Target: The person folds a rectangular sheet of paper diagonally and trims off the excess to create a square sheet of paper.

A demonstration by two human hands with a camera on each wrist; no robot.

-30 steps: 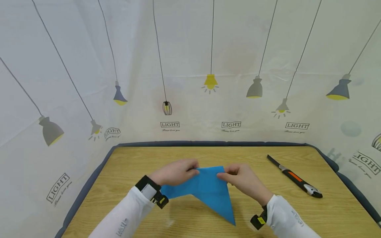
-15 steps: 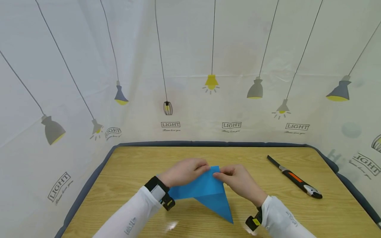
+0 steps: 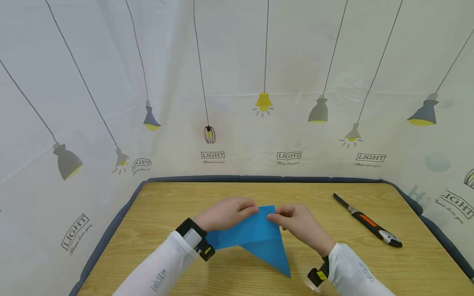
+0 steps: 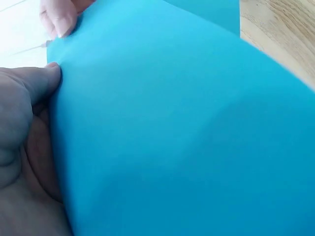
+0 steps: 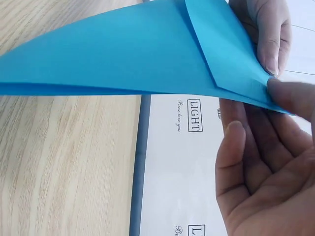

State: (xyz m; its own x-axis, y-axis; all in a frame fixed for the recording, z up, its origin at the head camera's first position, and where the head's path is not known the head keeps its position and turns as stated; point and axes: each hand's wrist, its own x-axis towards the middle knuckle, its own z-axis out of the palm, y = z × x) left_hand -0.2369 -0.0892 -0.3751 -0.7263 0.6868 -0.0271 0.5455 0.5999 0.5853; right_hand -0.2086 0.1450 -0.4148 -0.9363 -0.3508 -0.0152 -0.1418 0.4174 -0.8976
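A folded sheet of blue paper (image 3: 255,232) is held up above the wooden table, one pointed flap hanging down toward the front. My left hand (image 3: 227,213) pinches its top edge between thumb and fingers. Close by, my right hand (image 3: 303,226) pinches the upper right corner. In the left wrist view the blue paper (image 4: 172,123) fills most of the picture, with the left thumb (image 4: 42,81) on its edge. From the right wrist view, a folded-over layer of the paper (image 5: 226,54) shows beside the right thumb (image 5: 290,96); the other right fingers curl loosely below.
On the right of the table (image 3: 155,205) lies a folding saw (image 3: 370,224) with a black and orange handle, its dark blade pointing to the back left. Dark padding (image 3: 259,179) edges the table. Behind it hangs a white sheet (image 3: 237,61) printed with lamps.
My left hand has slid right along the paper's top edge, closer to my right hand. The right hand and paper have shifted slightly left. During the last half second little has moved.
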